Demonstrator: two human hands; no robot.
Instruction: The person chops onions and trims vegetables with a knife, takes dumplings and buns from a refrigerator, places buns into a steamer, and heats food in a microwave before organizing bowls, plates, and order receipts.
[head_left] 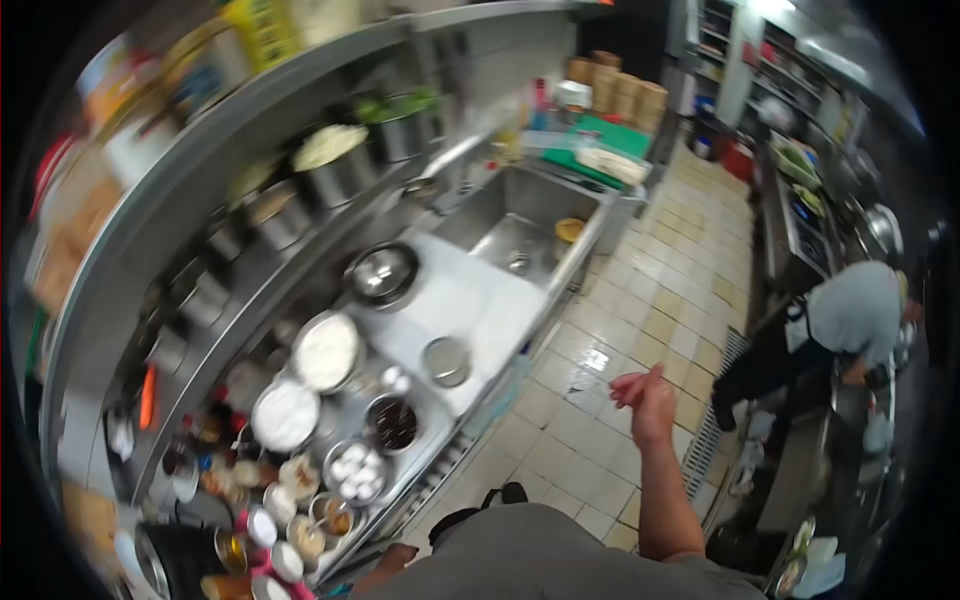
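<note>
My right hand (645,400) is held out over the tiled floor, fingers loosely bent and apart, with nothing in it. Low by my body, my left hand (398,556) is small, dark and partly hidden, so its fingers do not show clearly. It is nearest the front edge of the steel counter. On that counter stand a bowl of eggs (355,470) and a bowl of dark sauce or food (392,422). Behind them are two round tubs of white powder or paste, one (326,350) above the other (286,414). A round metal tin (446,361) sits near the sink side.
A steel sink (515,225) lies beyond the counter, with a green cutting board (600,150) behind it. A shelf holds several metal containers, one with pale shreds (332,148). A co-worker (850,315) bends at the right-hand worktop. Tiled floor (590,330) runs between both sides.
</note>
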